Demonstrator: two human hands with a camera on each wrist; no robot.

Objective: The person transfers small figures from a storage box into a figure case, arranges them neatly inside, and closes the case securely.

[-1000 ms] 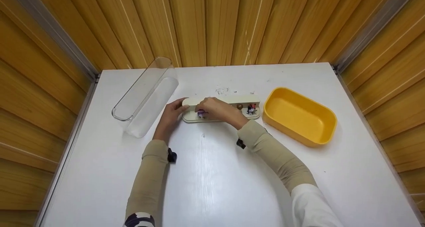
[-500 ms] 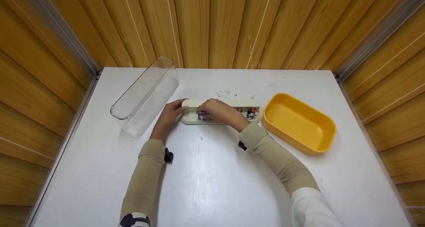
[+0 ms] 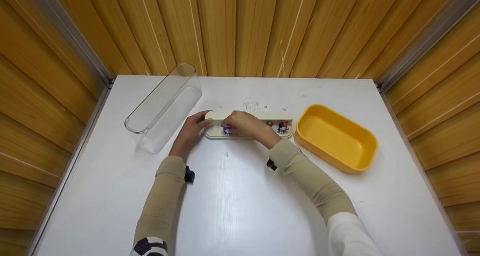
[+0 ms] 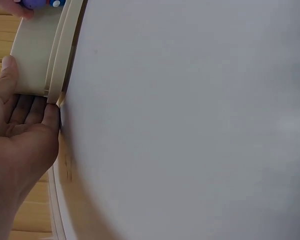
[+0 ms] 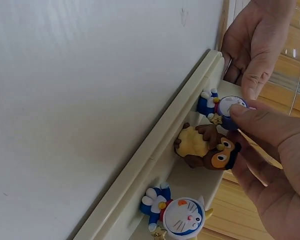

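A cream stepped display base (image 3: 214, 133) lies across the middle of the white table. My left hand (image 3: 193, 128) grips its left end, thumb on top and fingers underneath at the edge, as the left wrist view shows. Over the left part of the base, my right hand (image 3: 249, 125) pinches a small blue-and-white cat figurine (image 5: 208, 102) by its head. That figurine stands at the base's left end. Beside it is a brown owl figurine (image 5: 205, 147), close to my right fingers. Another blue cat figurine (image 5: 177, 215) follows along the base. A dark-and-red figurine (image 3: 283, 127) stands at the right end.
A yellow bin (image 3: 337, 138) stands right of the base, close to its end. On the left lies a long clear cover (image 3: 163, 106), open side up. Wood-patterned panels (image 3: 240, 31) enclose the table's back and sides.
The head view has tilted slightly, shifting the whole scene a little. Both hands stay in the same places on the base and figurine.
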